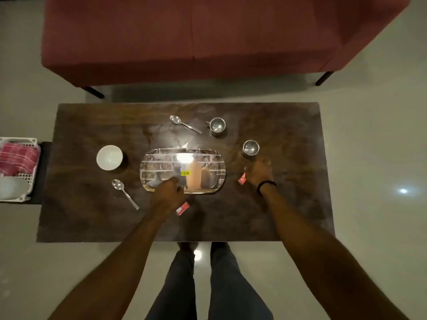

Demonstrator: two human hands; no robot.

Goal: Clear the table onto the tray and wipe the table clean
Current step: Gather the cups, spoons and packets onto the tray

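Steel tray [219, 162], glossy and rounded, sits mid table [288, 215] with nothing on it. I see my left hand [167, 195] curled over its near rim, grip unclear. My right hand [258, 173] pinches a red packet [242, 179] beside a steel cup [250, 147]. White round bowl [109, 157] looks empty.

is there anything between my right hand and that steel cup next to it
Nothing visible. The right hand lies just in front of the near steel cup, with only bare table between them. A red packet sits by the thumb, off that path.
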